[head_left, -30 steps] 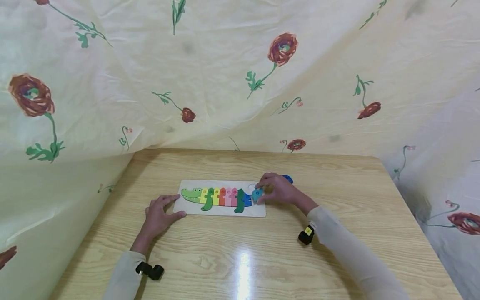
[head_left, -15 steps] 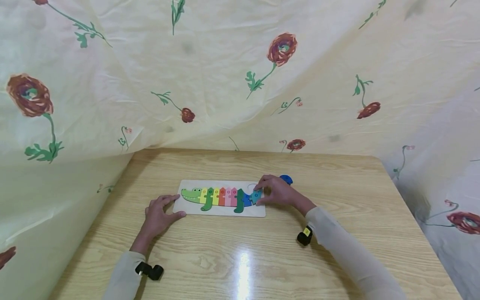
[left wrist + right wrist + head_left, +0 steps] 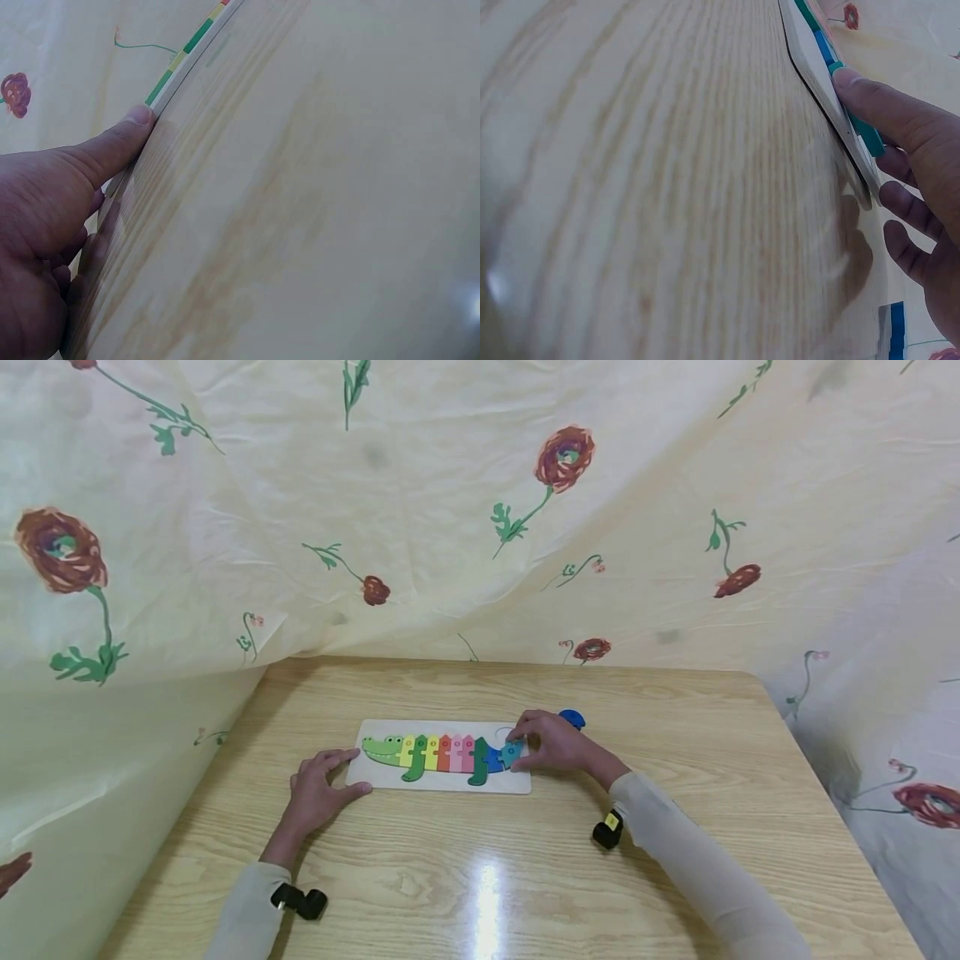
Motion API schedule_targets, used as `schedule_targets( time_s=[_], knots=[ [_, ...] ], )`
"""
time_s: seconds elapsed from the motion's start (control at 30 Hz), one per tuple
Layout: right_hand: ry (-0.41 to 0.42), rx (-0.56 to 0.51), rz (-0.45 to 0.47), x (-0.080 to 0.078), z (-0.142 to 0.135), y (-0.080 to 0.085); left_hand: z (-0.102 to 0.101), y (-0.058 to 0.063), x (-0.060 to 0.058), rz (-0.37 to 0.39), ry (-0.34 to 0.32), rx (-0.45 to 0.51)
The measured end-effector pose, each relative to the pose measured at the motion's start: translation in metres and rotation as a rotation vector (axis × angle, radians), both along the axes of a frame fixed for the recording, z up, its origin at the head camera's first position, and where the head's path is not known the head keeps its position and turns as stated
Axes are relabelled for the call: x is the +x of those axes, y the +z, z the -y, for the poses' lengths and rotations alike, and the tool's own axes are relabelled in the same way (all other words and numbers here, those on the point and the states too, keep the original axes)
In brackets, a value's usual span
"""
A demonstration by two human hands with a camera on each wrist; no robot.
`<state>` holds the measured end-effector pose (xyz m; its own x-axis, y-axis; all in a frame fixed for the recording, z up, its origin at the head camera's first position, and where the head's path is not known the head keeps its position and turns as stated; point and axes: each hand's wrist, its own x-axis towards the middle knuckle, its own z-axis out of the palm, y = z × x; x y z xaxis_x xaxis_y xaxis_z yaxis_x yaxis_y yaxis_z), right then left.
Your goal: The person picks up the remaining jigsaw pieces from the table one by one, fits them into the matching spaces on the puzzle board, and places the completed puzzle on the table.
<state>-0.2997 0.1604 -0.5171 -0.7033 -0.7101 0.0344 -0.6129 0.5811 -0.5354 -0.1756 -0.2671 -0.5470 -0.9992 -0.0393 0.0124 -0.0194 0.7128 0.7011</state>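
Observation:
A pale crocodile puzzle board [image 3: 442, 783] lies flat on the table, filled with numbered pieces in several colours. At its right end my right hand [image 3: 558, 742] pinches a teal puzzle piece [image 3: 511, 753] between thumb and fingers, at the tail beside a blue piece [image 3: 493, 760]. In the right wrist view, my thumb presses the teal piece [image 3: 866, 135] over the board's edge. My left hand [image 3: 317, 789] holds the board's left end, thumb at the near corner and a finger on the left edge. The left wrist view shows that thumb [image 3: 124, 139] against the board's side.
Another blue puzzle piece [image 3: 572, 719] lies on the wooden table [image 3: 660, 727] just behind my right hand. A flower-patterned cloth [image 3: 450, 510] hangs behind the table and along its sides. Each wrist wears a small black camera.
My right hand turned the teal piece slightly and lowered it into line beside the blue tail piece. Over the last half second it barely moved. My left hand stayed in place.

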Motion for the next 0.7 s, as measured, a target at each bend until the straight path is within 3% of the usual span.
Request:
schedule_targets(
  time_s=[0.7],
  knots=[
    [0.004,-0.019,0.023,-0.0029,-0.0004,-0.0035,-0.0006,0.001,-0.0001,0.001,0.005,-0.006]
  ],
)
